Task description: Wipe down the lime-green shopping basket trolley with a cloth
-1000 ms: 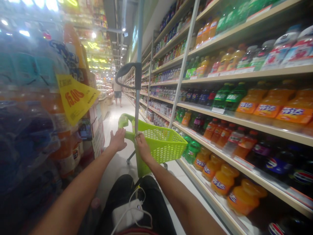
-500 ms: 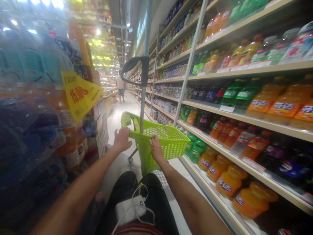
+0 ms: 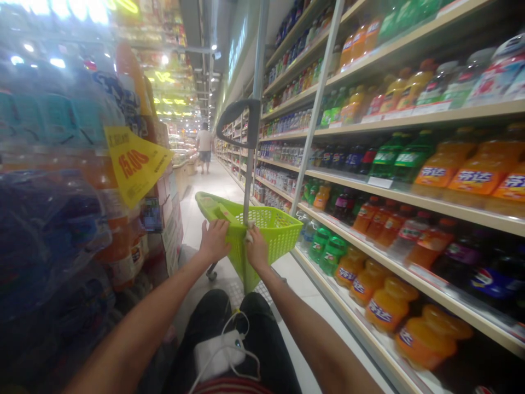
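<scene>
A lime-green plastic shopping basket (image 3: 283, 235) on wheels stands on the aisle floor in front of me. Its grey pull handle (image 3: 246, 123) rises on a metal pole. My left hand (image 3: 214, 241) rests on the basket's near rim, fingers curled over the edge. My right hand (image 3: 257, 247) is closed on the rim at the foot of the pole, with a small pale thing under the fingers. The basket looks empty inside.
Shelves of orange, green and dark soda bottles (image 3: 381, 306) run along the right. Shrink-wrapped bottle packs (image 3: 61, 219) with a yellow price tag (image 3: 135, 164) crowd the left. Far down the aisle a person (image 3: 204, 145) walks. A white power bank (image 3: 217, 353) lies on my lap.
The basket has swung its front leftward and sits closer to my legs. Both hands have moved closer together on its near rim.
</scene>
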Motion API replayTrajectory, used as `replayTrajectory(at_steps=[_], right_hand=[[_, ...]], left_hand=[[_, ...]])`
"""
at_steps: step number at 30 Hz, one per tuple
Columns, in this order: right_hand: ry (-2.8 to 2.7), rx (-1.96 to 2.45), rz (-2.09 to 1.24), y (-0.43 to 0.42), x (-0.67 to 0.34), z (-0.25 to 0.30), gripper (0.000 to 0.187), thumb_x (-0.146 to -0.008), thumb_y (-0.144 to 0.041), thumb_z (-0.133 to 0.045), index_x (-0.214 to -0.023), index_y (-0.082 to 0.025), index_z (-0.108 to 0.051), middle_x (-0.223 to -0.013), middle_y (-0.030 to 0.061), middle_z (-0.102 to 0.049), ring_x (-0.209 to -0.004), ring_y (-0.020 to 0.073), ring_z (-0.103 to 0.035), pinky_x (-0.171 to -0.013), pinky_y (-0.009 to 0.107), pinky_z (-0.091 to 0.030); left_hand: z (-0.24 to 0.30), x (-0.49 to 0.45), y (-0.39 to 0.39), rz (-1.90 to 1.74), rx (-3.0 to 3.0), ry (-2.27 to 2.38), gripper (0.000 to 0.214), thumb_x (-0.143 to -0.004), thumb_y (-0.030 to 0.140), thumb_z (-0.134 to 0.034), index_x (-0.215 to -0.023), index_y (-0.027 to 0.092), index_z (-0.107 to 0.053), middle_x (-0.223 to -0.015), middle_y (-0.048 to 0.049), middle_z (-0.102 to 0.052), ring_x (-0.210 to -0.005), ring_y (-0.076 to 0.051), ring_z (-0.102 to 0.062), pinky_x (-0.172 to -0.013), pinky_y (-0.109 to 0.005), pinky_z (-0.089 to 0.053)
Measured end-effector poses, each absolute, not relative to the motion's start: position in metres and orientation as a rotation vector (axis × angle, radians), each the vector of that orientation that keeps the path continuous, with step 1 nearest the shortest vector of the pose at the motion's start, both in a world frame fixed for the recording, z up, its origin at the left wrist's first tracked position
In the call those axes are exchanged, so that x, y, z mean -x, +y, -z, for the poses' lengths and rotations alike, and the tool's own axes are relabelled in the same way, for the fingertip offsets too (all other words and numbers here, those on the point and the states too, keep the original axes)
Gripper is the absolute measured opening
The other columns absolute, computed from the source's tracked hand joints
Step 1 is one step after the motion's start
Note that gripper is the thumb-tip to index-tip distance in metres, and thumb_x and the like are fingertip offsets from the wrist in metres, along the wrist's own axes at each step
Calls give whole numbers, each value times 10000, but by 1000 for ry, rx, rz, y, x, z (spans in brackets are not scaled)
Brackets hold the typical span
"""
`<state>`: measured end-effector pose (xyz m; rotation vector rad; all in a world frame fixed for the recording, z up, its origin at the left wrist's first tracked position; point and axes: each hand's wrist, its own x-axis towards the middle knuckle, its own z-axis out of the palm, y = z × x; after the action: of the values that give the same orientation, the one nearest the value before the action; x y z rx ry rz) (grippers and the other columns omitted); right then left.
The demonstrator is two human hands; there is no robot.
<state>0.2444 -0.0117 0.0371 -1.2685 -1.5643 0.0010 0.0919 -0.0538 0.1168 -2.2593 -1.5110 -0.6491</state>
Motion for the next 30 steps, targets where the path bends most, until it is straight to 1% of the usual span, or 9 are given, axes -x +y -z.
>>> replayTrajectory(at_steps=[4, 6, 8, 12, 15, 22, 25, 27, 30], right_hand=[[-1680, 1034, 66, -24, -228, -65, 454, -705, -74, -404, -1114, -171, -576, -1279, 67, -519, -1220, 198, -438, -1047, 370, -337], [-1689, 999, 69, -23, -225, -77, 469, -693, -86, -406, -1123, -179, -568, -1232, 59, -555, -1184, 194, -470, -1031, 366, -360], [-1694, 1023, 46, -19, -229, -84, 473, -676, -95, -412, -1116, -172, -569, -1176, 67, -588, -1123, 200, -516, -995, 362, -397], [-1712, 1087, -43, -11, -251, -91, 429, -669, -124, -431, -1060, -168, -601, -1091, 64, -634, -996, 207, -588, -912, 344, -455], [-1666, 1151, -103, -9, -262, -95, 405, -667, -137, -443, -1029, -169, -620, -1060, 56, -654, -956, 209, -607, -888, 339, -467], [-1643, 1085, -33, -20, -256, -102, 401, -659, -156, -441, -1011, -191, -629, -1041, 36, -658, -954, 199, -595, -880, 320, -464], [-1663, 1104, -14, -28, -260, -103, 407, -655, -158, -434, -1018, -177, -618, -1034, 43, -653, -950, 202, -588, -882, 326, -459], [-1662, 1137, -22, -33, -267, -103, 396, -661, -163, -434, -1013, -171, -615, -1028, 47, -653, -937, 200, -590, -872, 320, -460], [-1655, 1185, -28, -38, -280, -104, 377, -672, -170, -438, -1008, -165, -611, -1020, 47, -655, -930, 197, -589, -864, 318, -458]], left_hand=[[-120, -95, -51, 686, 2321, -1461, 525, -688, 305, -530, -1197, 200, -456, -1263, -73, -510, -1180, -247, -404, -1035, -441, -251], [-121, -96, -48, 698, 2364, -1439, 508, -693, 298, -524, -1186, 194, -466, -1238, -71, -531, -1165, -230, -428, -1019, -402, -286], [-122, -95, -44, 699, 2403, -1425, 510, -710, 283, -499, -1209, 192, -444, -1249, -64, -530, -1181, -211, -428, -1037, -392, -270], [-121, -94, -38, 650, 2390, -1561, 579, -728, 267, -469, -1292, 193, -357, -1401, -69, -383, -1305, -228, -296, -1069, -503, -183], [-120, -98, -37, 582, 2400, -1637, 628, -724, 286, -479, -1324, 190, -319, -1452, -80, -292, -1335, -250, -236, -1052, -566, -175], [-125, -112, -42, 517, 2450, -1546, 659, -723, 307, -498, -1345, 214, -300, -1436, -65, -330, -1327, -260, -247, -1051, -569, -188], [-130, -112, -40, 535, 2488, -1514, 624, -724, 309, -501, -1322, 218, -347, -1396, -53, -397, -1299, -245, -300, -1054, -524, -224], [-134, -111, -37, 527, 2515, -1500, 584, -731, 291, -492, -1302, 238, -379, -1372, -33, -431, -1282, -233, -328, -1064, -511, -212], [-137, -108, -33, 498, 2451, -1614, 618, -743, 293, -485, -1334, 200, -332, -1452, -66, -295, -1329, -260, -238, -1068, -559, -144]])
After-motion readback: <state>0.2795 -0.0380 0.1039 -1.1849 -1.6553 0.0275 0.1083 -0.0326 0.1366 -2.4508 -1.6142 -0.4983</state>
